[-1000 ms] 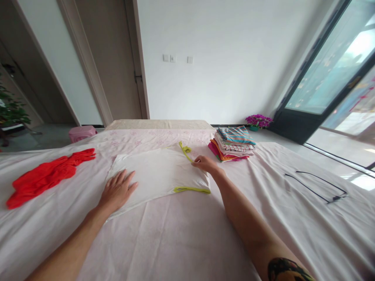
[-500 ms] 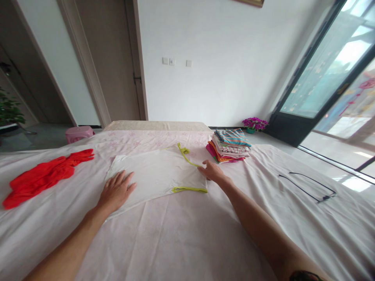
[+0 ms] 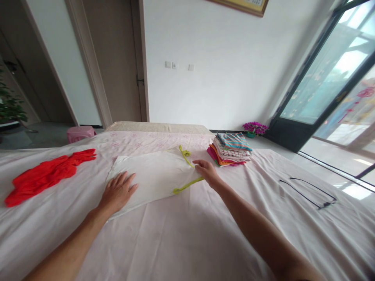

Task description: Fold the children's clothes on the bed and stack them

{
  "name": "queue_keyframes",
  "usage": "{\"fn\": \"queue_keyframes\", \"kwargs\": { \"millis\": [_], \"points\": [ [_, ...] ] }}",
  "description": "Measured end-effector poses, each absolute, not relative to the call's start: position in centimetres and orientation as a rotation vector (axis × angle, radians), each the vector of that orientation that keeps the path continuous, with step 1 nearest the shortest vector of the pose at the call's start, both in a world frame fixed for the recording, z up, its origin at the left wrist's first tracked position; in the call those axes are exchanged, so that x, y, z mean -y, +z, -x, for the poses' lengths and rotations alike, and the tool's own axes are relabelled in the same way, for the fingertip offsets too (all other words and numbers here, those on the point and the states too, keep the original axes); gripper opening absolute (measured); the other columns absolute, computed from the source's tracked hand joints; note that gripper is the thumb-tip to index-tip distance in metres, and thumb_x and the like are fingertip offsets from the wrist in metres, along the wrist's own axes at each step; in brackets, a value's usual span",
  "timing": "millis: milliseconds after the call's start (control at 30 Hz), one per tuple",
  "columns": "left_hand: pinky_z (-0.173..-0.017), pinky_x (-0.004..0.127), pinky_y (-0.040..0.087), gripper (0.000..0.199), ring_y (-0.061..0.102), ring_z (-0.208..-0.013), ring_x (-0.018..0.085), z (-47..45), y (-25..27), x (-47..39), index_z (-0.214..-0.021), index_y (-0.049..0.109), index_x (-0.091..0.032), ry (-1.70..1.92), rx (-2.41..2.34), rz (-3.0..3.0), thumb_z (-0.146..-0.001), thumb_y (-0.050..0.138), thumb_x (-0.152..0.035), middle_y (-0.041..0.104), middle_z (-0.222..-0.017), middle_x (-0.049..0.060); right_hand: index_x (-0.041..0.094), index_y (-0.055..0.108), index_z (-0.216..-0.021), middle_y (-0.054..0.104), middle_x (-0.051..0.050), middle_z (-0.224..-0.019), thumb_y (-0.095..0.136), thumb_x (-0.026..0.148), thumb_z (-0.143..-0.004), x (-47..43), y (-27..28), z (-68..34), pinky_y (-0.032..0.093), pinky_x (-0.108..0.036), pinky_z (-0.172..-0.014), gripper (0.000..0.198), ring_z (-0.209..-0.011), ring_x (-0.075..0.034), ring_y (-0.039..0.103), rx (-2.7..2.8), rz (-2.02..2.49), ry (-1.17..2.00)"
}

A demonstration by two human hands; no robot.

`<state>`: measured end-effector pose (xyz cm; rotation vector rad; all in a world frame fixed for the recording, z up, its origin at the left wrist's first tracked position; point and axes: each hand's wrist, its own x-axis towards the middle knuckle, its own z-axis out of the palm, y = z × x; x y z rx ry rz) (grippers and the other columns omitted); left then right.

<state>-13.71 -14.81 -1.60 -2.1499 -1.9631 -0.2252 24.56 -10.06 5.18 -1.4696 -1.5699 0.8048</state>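
- Plainly, the white garment [image 3: 155,171] lies spread on the pale pink cloth [image 3: 164,242], stretching from one of the person's hands to the other.
- The left hand [image 3: 119,189] rests palm down near one end of it, fingers apart and extended, with the white fabric directly beneath them.
- At the opposite end, the right hand [image 3: 207,171] has its fingers bent and closed on the garment's edge; from here, the exact fold between thumb and fingers is hidden.
- Yellow-green trim [image 3: 189,185] runs along the garment's near side and slants up to that right hand; another strip [image 3: 186,154], curled at its far end, lies just beyond the fingertips.
- The folded stack [image 3: 230,150], striped cloth on top, sits near the right hand, apart from it.
- A red garment [image 3: 49,175] lies crumpled beyond the left hand's side, and dark-framed glasses [image 3: 318,201] rest past the right forearm.
- High on the wall, the framed picture [image 3: 243,6] bears small dark marks like writing, too small for me to read.
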Motion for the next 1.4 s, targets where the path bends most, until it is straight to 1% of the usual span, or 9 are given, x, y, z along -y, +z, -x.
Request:
{"fn": "queue_keyframes", "kwargs": {
  "millis": [233,333,433,500,633,867,1000,1167,1400],
  "points": [
    [-0.113,0.048,0.025,0.056,0.035,-0.141,0.033,13.9,-1.6,14.7,-0.145,0.047,-0.022,-0.254,1.974,2.172,-0.095,0.037,-0.048,0.041,-0.153,0.015,0.019,0.059,-0.126,0.070,-0.006,-0.096,0.046,0.035,-0.092,7.6,5.6,-18.7,0.047,-0.020,-0.048,0.039,-0.065,-0.013,0.063,1.802,1.376,1.131],
    [-0.113,0.047,0.026,0.056,0.036,-0.140,0.032,13.8,-1.5,14.8,-0.144,0.047,-0.022,-0.264,1.970,2.178,-0.095,0.038,-0.048,0.042,-0.152,0.014,0.020,0.059,-0.127,0.071,-0.007,-0.103,0.045,0.029,-0.095,7.4,4.6,-18.6,0.052,-0.026,-0.072,0.036,-0.084,-0.016,0.066,1.937,1.495,0.753],
    [-0.113,0.047,0.026,0.055,0.037,-0.140,0.031,13.8,-1.4,14.8,-0.143,0.049,-0.021,-0.279,1.965,2.176,-0.095,0.039,-0.046,0.043,-0.151,0.015,0.024,0.066,-0.118,0.067,-0.007,-0.118,0.049,0.028,-0.094,7.9,3.7,-19.3,0.044,-0.033,-0.096,0.030,-0.110,-0.021,0.060,2.225,1.485,0.327],
    [-0.113,0.047,0.026,0.054,0.037,-0.139,0.031,13.7,-1.4,14.8,-0.142,0.050,-0.022,-0.290,1.968,2.170,-0.095,0.041,-0.046,0.044,-0.151,0.014,0.027,0.064,-0.122,0.062,-0.007,-0.129,0.051,0.031,-0.094,8.6,3.4,-19.7,0.040,-0.037,-0.102,0.032,-0.119,-0.022,0.053,2.389,1.435,0.199],
    [-0.112,0.047,0.027,0.053,0.037,-0.139,0.030,13.8,-1.5,14.8,-0.141,0.050,-0.022,-0.290,1.960,2.167,-0.094,0.041,-0.045,0.044,-0.150,0.014,0.027,0.058,-0.131,0.054,-0.008,-0.139,0.052,0.035,-0.094,9.7,3.0,-19.7,0.039,-0.041,-0.104,0.039,-0.127,-0.024,0.047,2.500,1.357,0.118],
    [-0.113,0.048,0.029,0.052,0.039,-0.138,0.030,13.9,-1.5,14.8,-0.139,0.052,-0.020,-0.364,1.936,2.191,-0.094,0.042,-0.044,0.047,-0.148,0.014,0.020,0.064,-0.121,0.064,-0.010,-0.125,0.052,0.018,-0.090,10.7,2.6,-19.9,0.042,-0.034,-0.102,0.033,-0.117,-0.021,0.056,2.497,1.048,0.205],
    [-0.113,0.046,0.032,0.051,0.043,-0.136,0.029,14.1,-1.6,14.5,-0.133,0.057,-0.015,-0.484,1.894,2.230,-0.093,0.043,-0.044,0.052,-0.143,0.016,0.022,0.068,-0.114,0.068,-0.007,-0.116,0.053,0.028,-0.093,11.2,3.3,-20.9,0.045,-0.032,-0.098,0.026,-0.109,-0.019,0.061,2.480,0.941,0.407],
    [-0.112,0.040,0.037,0.045,0.046,-0.133,0.026,14.3,-1.3,14.5,-0.125,0.062,-0.015,-0.727,1.823,2.342,-0.091,0.045,-0.038,0.057,-0.136,0.012,0.023,0.060,-0.132,0.056,-0.011,-0.138,0.074,0.046,-0.078,11.8,4.5,-22.0,0.039,-0.039,-0.108,0.060,-0.127,-0.026,0.052,2.698,0.834,0.470],
    [-0.095,0.031,0.048,0.029,0.062,-0.104,0.020,13.6,0.5,15.5,-0.105,0.068,-0.022,-1.024,1.823,2.412,-0.089,0.048,-0.035,0.068,-0.109,0.006,0.026,0.061,-0.131,0.060,-0.006,-0.136,0.052,0.018,-0.089,12.9,3.8,-21.5,0.040,-0.037,-0.109,0.043,-0.125,-0.020,0.055,2.652,0.883,0.239]
  ]
}}
